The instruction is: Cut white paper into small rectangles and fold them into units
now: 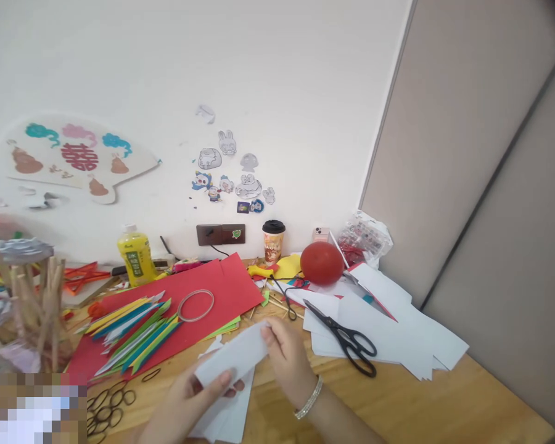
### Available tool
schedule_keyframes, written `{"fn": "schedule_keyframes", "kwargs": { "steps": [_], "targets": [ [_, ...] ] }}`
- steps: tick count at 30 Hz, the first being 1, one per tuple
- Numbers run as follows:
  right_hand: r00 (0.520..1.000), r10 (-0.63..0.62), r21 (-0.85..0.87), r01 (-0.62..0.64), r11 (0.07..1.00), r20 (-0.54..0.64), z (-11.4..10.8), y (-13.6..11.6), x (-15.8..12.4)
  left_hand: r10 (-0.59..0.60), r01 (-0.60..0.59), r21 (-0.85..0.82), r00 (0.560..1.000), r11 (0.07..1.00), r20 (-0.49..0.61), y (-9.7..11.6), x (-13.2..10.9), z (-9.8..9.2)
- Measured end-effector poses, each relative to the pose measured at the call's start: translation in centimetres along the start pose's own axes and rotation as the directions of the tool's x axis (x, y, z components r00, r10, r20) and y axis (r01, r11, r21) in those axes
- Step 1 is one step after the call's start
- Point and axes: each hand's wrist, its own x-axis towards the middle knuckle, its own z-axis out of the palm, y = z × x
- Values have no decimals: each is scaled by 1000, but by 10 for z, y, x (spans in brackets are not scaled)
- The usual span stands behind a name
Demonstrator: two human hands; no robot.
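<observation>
Both my hands hold a folded strip of white paper (234, 356) low over the wooden table (425, 407). My left hand (185, 404) pinches its near end with thumb on top. My right hand (289, 357), a bracelet on its wrist, grips the far end with curled fingers. More white sheets (229, 419) lie under the hands. Black scissors (345, 338) rest on a stack of white paper (398, 333) just right of my right hand.
Red card (213, 290) carries folded coloured paper strips (134, 333) and a metal ring (195, 305). A red ball (322, 263), a cup (273, 242), a yellow bottle (135, 256) stand by the wall. Wooden sticks (37, 302) rise at left; rubber bands (106, 407) lie near.
</observation>
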Motion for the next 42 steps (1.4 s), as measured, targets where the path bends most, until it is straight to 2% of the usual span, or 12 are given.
{"fn": "schedule_keyframes", "kwargs": {
  "steps": [3,6,10,12,15,17,19,24,29,34,37,42],
  "targets": [
    [966,185,319,-235,918,180,6,5,-1,-17,9,-103,997,995,-80,5,-3,-2],
    [923,169,452,-322,832,346,9,7,-3,38,-40,-43,998,998,-50,10,-7,-1],
    [931,148,380,-276,883,333,5,8,-5,84,-84,11,997,996,1,14,-9,0],
    [939,142,302,-240,923,312,-1,8,-4,73,-67,-73,994,995,84,16,-10,-2],
    [916,114,178,-194,965,385,-9,6,0,-6,95,-266,948,959,317,20,-13,-4],
    [905,66,125,-130,984,420,-11,4,2,-66,189,-268,909,945,411,22,-14,-4],
    [912,67,123,-126,984,404,-9,5,3,-95,185,-196,915,963,393,19,-13,-2],
    [864,289,258,-414,873,412,6,18,-1,-17,55,-147,968,988,251,-2,-3,9],
    [919,139,-11,-145,989,370,2,14,-3,-27,52,-93,968,994,249,-12,-5,18],
    [836,77,-120,-13,993,543,-10,7,-2,-57,63,-24,976,998,210,-11,-10,24],
    [845,35,-208,90,974,533,-8,6,-4,-154,178,-98,964,979,215,-14,-9,26],
    [842,40,-191,76,979,539,-5,6,-7,-115,144,-100,962,985,247,-17,-6,25]
  ]
}}
